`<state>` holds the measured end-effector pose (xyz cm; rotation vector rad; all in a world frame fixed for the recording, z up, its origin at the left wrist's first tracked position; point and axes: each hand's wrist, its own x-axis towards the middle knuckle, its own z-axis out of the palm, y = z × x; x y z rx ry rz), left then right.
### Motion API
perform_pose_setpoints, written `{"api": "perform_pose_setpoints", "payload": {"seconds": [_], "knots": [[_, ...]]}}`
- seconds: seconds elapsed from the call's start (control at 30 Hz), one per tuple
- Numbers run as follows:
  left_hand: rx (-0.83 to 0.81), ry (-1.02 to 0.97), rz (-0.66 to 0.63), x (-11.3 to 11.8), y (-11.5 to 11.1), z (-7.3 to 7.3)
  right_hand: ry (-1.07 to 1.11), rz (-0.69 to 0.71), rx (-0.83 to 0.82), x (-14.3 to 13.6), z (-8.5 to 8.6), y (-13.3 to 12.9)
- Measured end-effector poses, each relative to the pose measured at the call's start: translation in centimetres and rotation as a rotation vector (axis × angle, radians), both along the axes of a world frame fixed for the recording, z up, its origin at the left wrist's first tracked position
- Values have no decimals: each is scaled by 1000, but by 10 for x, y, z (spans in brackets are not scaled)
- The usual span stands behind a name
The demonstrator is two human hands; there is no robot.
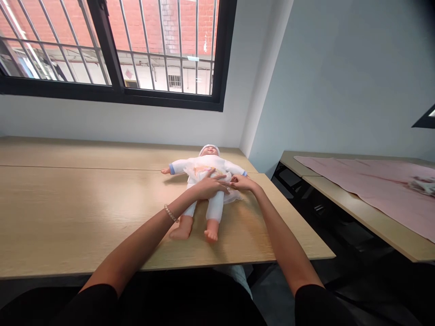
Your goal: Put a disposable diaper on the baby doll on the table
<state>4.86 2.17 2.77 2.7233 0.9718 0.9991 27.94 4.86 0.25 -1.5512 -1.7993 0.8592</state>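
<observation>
A baby doll (215,207) in white clothes with blue cuffs and a white cap lies on its back, head toward the window and bare feet toward me. Around its waist is a white diaper (200,170) with a coloured print at the front. My left hand (210,186) rests flat across the doll's belly, its fingers spread over the diaper. At the doll's side, my right hand (240,182) pinches the diaper's edge, close to my left fingertips. Part of the diaper hangs loose below my right hand. My hands hide much of its front.
The doll lies on a light wooden table (84,217), near its right end. Beyond a gap stands another table (326,190) with a pink cloth (374,181) and a crumpled whitish item (423,184). A barred window (163,50) is ahead.
</observation>
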Motion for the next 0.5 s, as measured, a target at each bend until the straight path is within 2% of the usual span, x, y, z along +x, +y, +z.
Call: {"api": "perform_pose_setpoints", "payload": {"seconds": [0.1, 0.2, 0.3, 0.37, 0.5], "knots": [[-26, -30, -5, -2, 7, 3, -77, 155, -176, 5, 7, -5], [-110, 18, -60, -7, 16, 7, -122, 183, -275, 3, 11, -10], [-197, 87, -106, -13, 20, 13, 2, 192, -305, 0, 13, -15], [-213, 125, -142, -15, 20, 16, 152, 164, -296, -2, 12, -15], [-183, 150, -210, -12, 15, 19, 330, -15, -209, -6, 8, -11]]}}
